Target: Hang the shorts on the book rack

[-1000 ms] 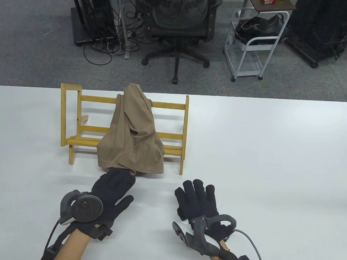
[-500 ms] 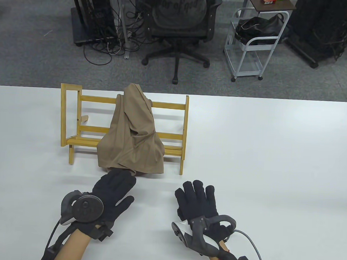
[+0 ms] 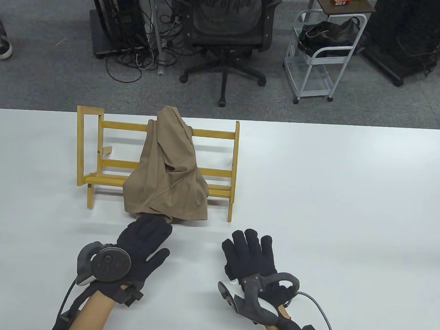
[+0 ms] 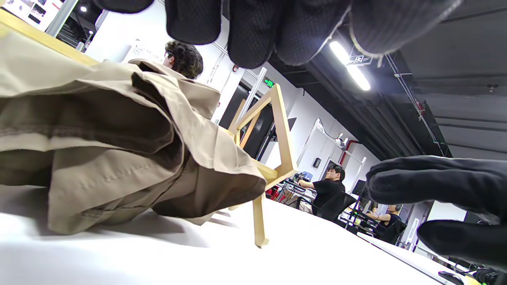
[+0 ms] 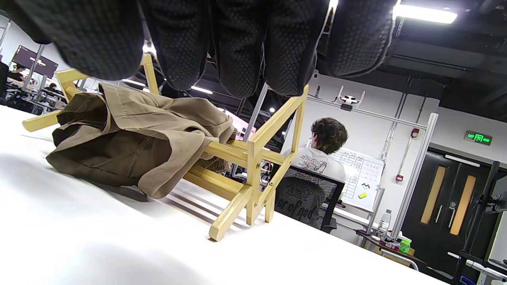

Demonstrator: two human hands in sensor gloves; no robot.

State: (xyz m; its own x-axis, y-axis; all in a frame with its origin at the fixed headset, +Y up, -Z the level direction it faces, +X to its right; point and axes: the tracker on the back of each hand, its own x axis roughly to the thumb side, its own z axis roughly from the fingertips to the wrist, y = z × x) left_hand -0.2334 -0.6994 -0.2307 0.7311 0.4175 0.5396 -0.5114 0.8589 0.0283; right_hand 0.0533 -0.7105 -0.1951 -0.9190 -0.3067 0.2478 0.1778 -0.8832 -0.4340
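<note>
Tan shorts point(image 3: 168, 170) hang over the top rail of a yellow wooden book rack point(image 3: 89, 152) on the white table, their lower end lying on the table in front of the rack. They also show in the left wrist view point(image 4: 99, 146) and the right wrist view point(image 5: 134, 138). My left hand point(image 3: 144, 238) lies flat on the table, fingers spread, fingertips just short of the shorts' lower edge. My right hand point(image 3: 251, 252) lies flat and empty to the right, apart from the shorts and the rack point(image 5: 253, 158).
The white table point(image 3: 331, 199) stretches bare to the right. Behind its far edge stand an office chair point(image 3: 226, 30), a white wire cart point(image 3: 319, 52) and cables on the floor. People sit in the background of the wrist views.
</note>
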